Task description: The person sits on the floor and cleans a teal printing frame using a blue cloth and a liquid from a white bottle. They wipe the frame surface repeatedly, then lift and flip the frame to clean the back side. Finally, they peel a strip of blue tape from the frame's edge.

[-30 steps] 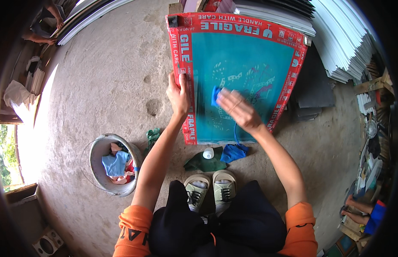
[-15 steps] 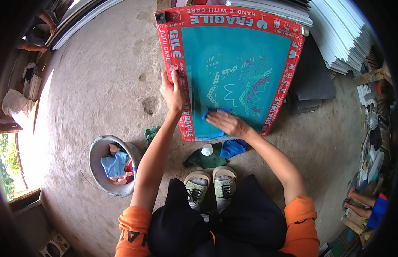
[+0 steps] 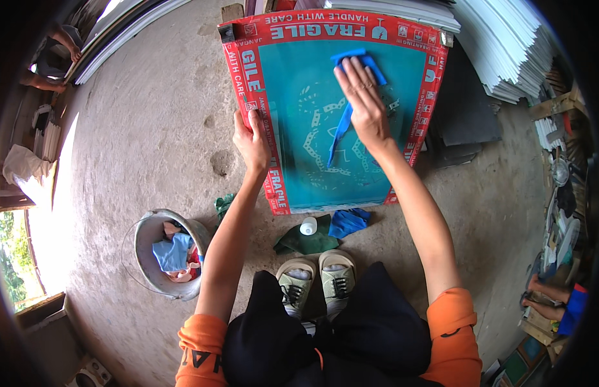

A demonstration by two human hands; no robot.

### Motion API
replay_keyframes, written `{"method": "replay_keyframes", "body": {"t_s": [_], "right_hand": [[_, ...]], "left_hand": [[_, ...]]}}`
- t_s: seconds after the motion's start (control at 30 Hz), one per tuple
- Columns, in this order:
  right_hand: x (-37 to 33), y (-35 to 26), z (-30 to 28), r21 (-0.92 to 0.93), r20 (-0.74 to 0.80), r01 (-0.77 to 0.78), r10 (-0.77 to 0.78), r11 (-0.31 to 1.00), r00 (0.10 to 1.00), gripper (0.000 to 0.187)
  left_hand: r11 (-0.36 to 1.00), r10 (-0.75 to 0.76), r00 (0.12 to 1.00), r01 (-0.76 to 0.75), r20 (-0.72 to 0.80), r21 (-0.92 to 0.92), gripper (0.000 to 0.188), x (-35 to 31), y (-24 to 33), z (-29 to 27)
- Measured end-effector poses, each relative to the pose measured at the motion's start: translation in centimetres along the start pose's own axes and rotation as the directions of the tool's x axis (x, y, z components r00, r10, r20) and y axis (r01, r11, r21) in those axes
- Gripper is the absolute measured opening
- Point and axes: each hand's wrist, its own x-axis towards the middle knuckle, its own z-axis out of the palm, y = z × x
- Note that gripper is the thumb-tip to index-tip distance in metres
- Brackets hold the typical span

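A screen-printing frame point(image 3: 341, 26) stands tilted before me, its border wrapped in red tape with pale print. Its teal mesh point(image 3: 296, 77) carries a light ornamental pattern, partly under my right arm. My left hand point(image 3: 253, 145) is closed on the frame's left edge, thumb on the front. With fingers stretched nearly flat, my right hand point(image 3: 369, 113) presses a blue cloth point(image 3: 375, 68) against the upper mesh; a strip of the cloth trails down toward the pattern. Near my feet, a white bottle point(image 3: 308, 226) is on a dark green cloth point(image 3: 319, 240), beside another blue cloth point(image 3: 348, 222).
At left stands a metal bucket point(image 3: 144, 248) holding several rags point(image 3: 172, 253). White panels point(image 3: 506, 45) are stacked behind the frame at the right, near dark sheets point(image 3: 467, 119). Other people's arms point(image 3: 67, 45) show at the far left and legs point(image 3: 548, 300) at the right.
My right hand has moved the blue cloth from the lower mesh up to the upper part. The frame has shifted slightly left, with my left hand still on its edge.
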Motion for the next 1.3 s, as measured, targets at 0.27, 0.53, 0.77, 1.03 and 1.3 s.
{"method": "replay_keyframes", "body": {"t_s": [0.27, 0.53, 0.77, 1.03, 1.3], "right_hand": [[-17.8, -5.7, -0.5, 0.380, 0.416, 0.274, -0.427, 0.884, 0.803, 0.041], [-7.5, -0.3, 0.5, 0.241, 0.268, 0.461, -0.515, 0.854, 0.814, 0.043], [-2.2, -5.0, 4.1, 0.219, 0.181, 0.335, -0.376, 0.916, 0.909, 0.048], [-12.2, -3.3, 1.4, 0.397, 0.318, 0.475, -0.604, 0.785, 0.731, 0.036], [-10.3, -5.3, 1.2, 0.356, 0.354, 0.150, -0.282, 0.922, 0.892, 0.063]], "left_hand": [[1.000, 0.013, 1.000, -0.012, 0.001, -0.009, 0.027, -0.1, -0.5, -0.1], [0.999, 0.041, 0.999, -0.041, -0.014, 0.007, 0.032, 0.1, -0.8, -0.4], [0.982, -0.144, 0.988, 0.150, 0.055, -0.113, 0.047, 0.1, -1.4, -1.1], [0.986, -0.103, 0.986, 0.119, 0.131, -0.119, 0.045, -0.5, -2.0, -1.0], [0.952, -0.147, 0.976, 0.184, 0.160, -0.246, 0.037, -0.6, -1.0, -0.9]]}}
